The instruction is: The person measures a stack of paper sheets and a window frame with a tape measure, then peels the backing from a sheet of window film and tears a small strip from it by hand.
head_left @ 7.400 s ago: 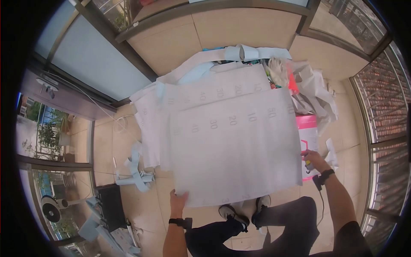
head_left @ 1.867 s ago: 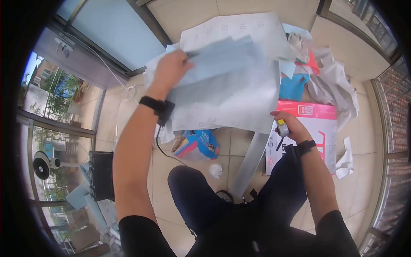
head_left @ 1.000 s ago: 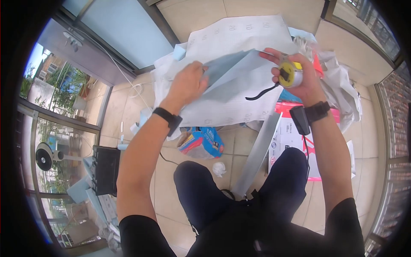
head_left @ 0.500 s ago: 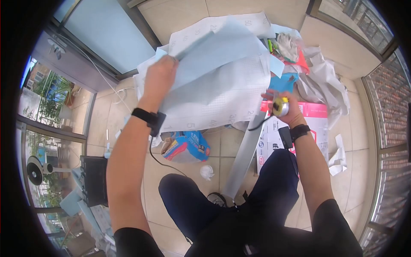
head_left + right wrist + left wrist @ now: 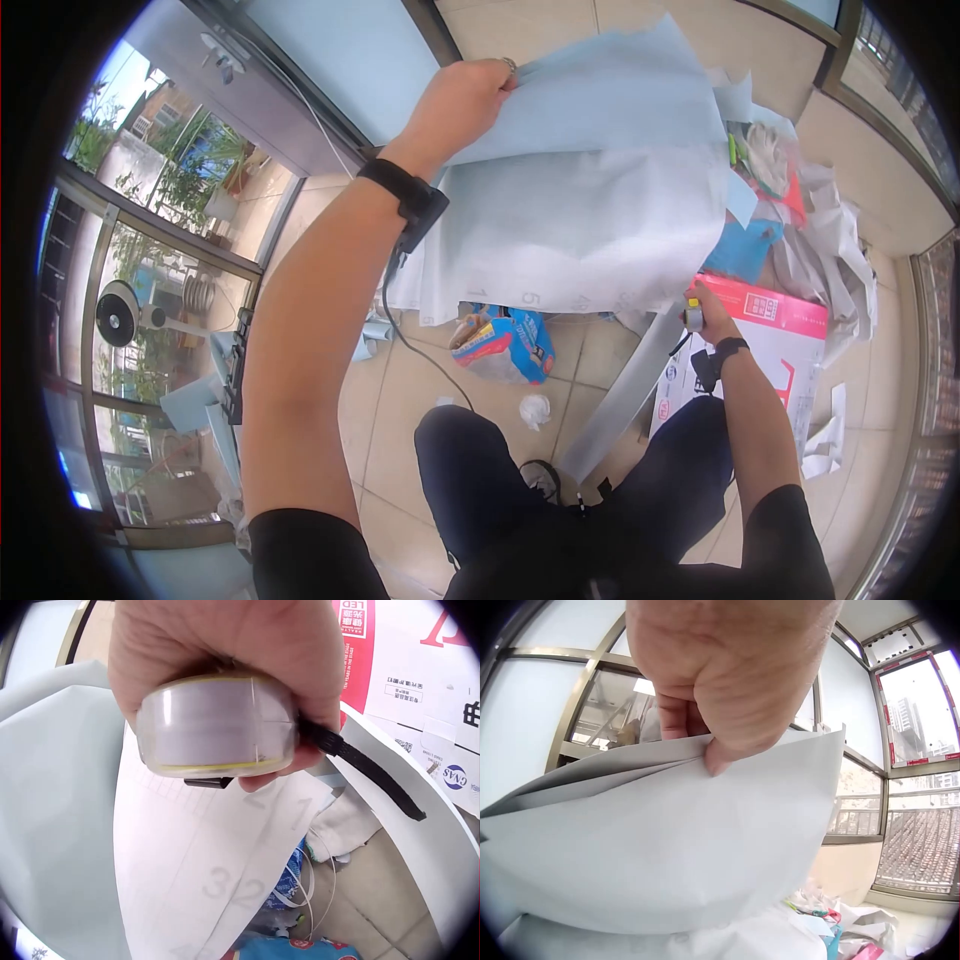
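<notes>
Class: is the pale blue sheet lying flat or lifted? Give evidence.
Lifted: the left hand grips the pale blue sheet by its edge, held up.

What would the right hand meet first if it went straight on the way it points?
Likely the lower edge of the gridded sheet, just beyond the tape measure the right hand holds; depth unclear.

Glazed home balcony, beige tiled floor (image 5: 400,390), sliding glass door (image 5: 330,50) at 11 o'clock, barred windows (image 5: 935,330) at 3 o'clock, standing fan (image 5: 118,312) and plants (image 5: 195,175) at 9 o'clock, paper offcuts (image 5: 825,235) heaped at 2 o'clock.
</notes>
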{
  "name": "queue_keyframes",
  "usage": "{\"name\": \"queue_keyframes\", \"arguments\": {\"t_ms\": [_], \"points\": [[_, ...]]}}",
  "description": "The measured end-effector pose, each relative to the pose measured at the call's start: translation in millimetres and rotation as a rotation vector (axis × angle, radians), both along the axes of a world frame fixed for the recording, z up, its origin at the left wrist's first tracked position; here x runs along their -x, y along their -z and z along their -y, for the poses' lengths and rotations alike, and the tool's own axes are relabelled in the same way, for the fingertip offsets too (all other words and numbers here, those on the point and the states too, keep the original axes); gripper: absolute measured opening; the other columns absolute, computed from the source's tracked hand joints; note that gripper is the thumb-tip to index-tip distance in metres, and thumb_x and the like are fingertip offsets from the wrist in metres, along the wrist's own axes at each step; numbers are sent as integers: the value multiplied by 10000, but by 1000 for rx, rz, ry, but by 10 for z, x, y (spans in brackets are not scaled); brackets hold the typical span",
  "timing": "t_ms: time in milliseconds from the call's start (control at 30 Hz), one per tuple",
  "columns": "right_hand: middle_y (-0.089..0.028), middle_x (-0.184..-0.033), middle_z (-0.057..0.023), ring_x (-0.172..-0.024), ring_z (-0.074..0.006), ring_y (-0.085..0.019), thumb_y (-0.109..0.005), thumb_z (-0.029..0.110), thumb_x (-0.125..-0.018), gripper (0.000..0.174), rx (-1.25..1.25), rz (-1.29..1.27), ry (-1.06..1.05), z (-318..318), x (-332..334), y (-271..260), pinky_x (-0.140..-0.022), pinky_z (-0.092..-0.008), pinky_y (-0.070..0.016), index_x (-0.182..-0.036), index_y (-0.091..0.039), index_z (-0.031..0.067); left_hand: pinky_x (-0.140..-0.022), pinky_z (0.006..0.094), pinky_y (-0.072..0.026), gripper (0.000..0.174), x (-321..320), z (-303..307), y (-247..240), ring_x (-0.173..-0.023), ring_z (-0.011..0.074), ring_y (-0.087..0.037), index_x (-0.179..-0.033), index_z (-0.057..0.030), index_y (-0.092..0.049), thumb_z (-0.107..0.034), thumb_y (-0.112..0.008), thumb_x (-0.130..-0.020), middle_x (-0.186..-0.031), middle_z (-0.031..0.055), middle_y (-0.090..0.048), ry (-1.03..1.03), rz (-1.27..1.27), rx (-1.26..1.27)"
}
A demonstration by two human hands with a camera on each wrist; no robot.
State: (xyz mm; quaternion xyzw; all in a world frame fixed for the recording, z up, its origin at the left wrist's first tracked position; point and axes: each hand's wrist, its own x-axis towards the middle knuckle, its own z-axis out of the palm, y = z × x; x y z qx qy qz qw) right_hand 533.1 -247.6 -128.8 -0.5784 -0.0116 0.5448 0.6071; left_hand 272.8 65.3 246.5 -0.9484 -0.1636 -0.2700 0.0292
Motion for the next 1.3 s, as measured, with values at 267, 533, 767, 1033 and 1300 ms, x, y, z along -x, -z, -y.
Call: {"name": "queue_keyframes", "arguments": {"t_ms": [267,533,767,1033,1300], "points": [[-553,-753,-54,-657,-198,-619,-644,249,-808,213,21,209,8,44,-86,-54,-584,-334,-520,-893,-620,55,-693,416,-490,96,51,65,239,-785,386,-608,-917,-22,-599,-82,-632,-850,-835,183,-639,118,1,48],[-593,-1125,-182,-1069,-280,-558,-619,254,-793,354,-44,490,-24,48,65,-78,-924,-358,-436,-1010,-656,-23,-670,394,-470,103,34,192,289,-755,393,-582,-912,-14,-584,-34,-643,-831,-827,195,-612,73,17,112],[-621,-1186,-190,-1088,-280,-592,-673,257,-740,561,109,425,-97,-14,151,-169,-902,-341,-467,-1215,-594,-32,-690,428,-493,79,13,279,229,-797,413,-611,-910,-8,-603,-25,-623,-835,-849,196,-645,-11,-36,148],[-689,-1044,-149,-1012,-278,-626,-544,227,-833,271,-62,743,-365,53,76,88,-864,-347,-477,-934,-700,31,-679,421,-495,71,33,326,224,-789,415,-611,-900,-8,-600,-8,-624,-833,-854,194,-644,-28,-15,176],[-701,-1007,-143,-874,-239,-661,-562,275,-833,359,-45,365,-404,250,50,-557,-768,-337,-513,-962,-705,-28,-688,434,-498,106,67,337,353,-806,412,-612,-918,-17,-607,6,-624,-816,-887,181,-632,-38,18,129]]}}
